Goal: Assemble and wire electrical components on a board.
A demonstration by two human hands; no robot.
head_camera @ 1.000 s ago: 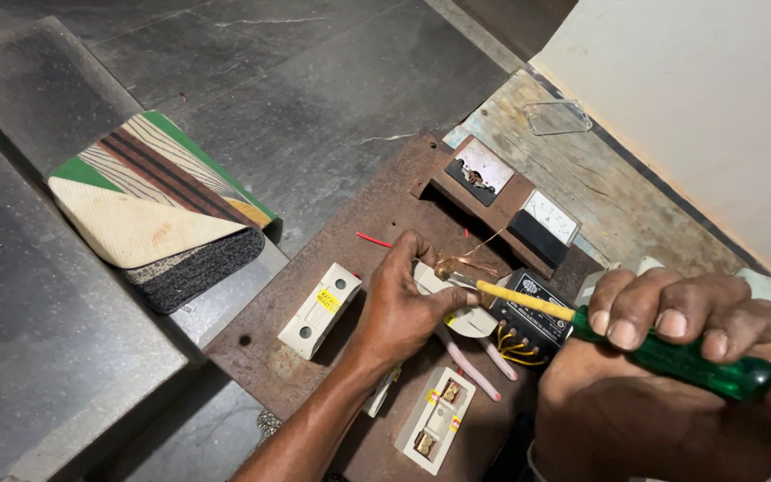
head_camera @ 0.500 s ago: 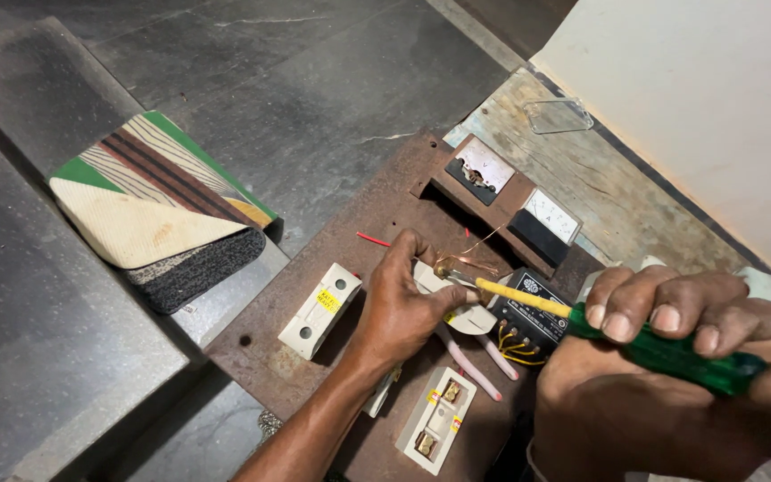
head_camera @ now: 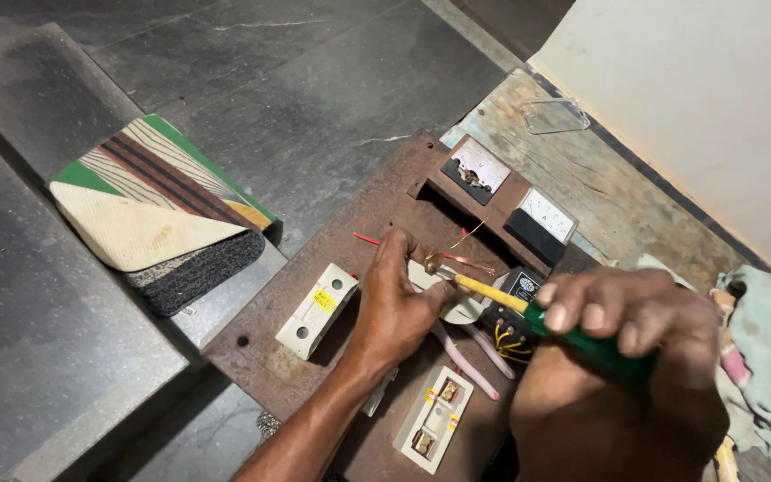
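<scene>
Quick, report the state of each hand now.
Left hand: closed, pinching a small brass fitting on the rusty metal panel.
Right hand: closed around a green-handled, yellow-shafted screwdriver.

Dim even light, soft shadows, sharp focus, no glare

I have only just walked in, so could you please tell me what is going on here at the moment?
A person is working over a rusty metal panel lying on the floor. The right hand grips a green-handled screwdriver, whose tip meets a small brass fitting on a white part that the left hand steadies. Bare copper wire and a red wire run from that spot. Two white fuse holders and two small meters sit on the panel; a folded mat lies to the left.
</scene>
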